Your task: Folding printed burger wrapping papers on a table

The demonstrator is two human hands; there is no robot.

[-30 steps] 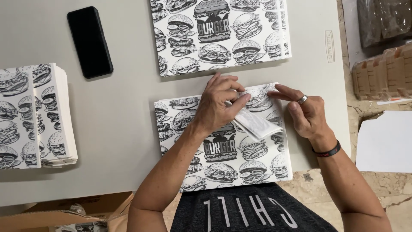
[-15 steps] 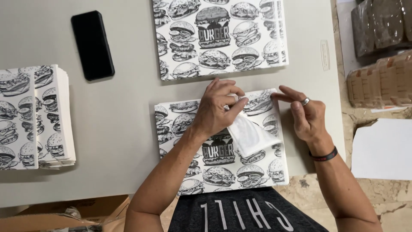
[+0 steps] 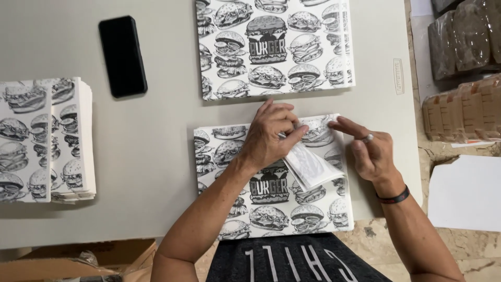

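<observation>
Fingers (image 3: 292, 137) of the left hand (image 3: 271, 138) pinch the folded corner of a burger-printed white paper sheet (image 3: 271, 183) on the pale grey counter (image 3: 151, 156).

Left fingers are curled closed on the turned-over white flap (image 3: 312, 166), pressing it near the sheet's upper right; the right hand (image 3: 371, 151), ringed and wearing a dark wristband, has its fingers loosely extended, fingertips touching the sheet's top edge just beside the flap, gripping nothing. That sheet lies at the counter's near edge, before the person. Just beyond it sits a stack of matching printed sheets (image 3: 274, 47); well to the left lies another stack of printed paper (image 3: 44, 138), with a black smartphone (image 3: 122, 56) between them. Brown wrapped bundles (image 3: 462, 68) sit off to the right.
</observation>
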